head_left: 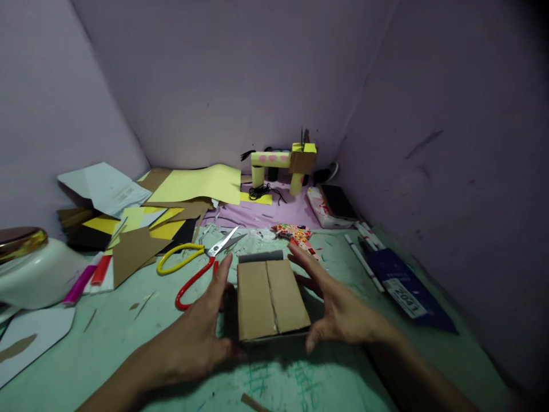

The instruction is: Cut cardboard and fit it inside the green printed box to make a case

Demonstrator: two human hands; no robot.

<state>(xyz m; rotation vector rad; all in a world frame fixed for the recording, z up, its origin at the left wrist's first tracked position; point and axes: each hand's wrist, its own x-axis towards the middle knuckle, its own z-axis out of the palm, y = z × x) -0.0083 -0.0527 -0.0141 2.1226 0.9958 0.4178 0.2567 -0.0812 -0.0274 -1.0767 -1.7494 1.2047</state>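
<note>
A small brown cardboard box (273, 298), with a seam along its top, sits on the green tabletop (274, 372) in front of me. My left hand (195, 332) is just left of it, thumb and fingers spread, with a gap between palm and box. On the other side my right hand (338, 306) is also spread; its thumb is close to the box's front right corner, and I cannot tell whether it touches. A dark grey strip (261, 256) shows behind the box. Scissors (201, 258) with one yellow and one red handle lie open beyond my left hand.
Cardboard and yellow paper sheets (197, 184) pile up at the back left. A giraffe-like paper figure (274, 160) stands by the wall. A patterned glue gun (298, 233) lies behind the box. A phone (338, 201) and a dark blue packet (407, 289) are at right.
</note>
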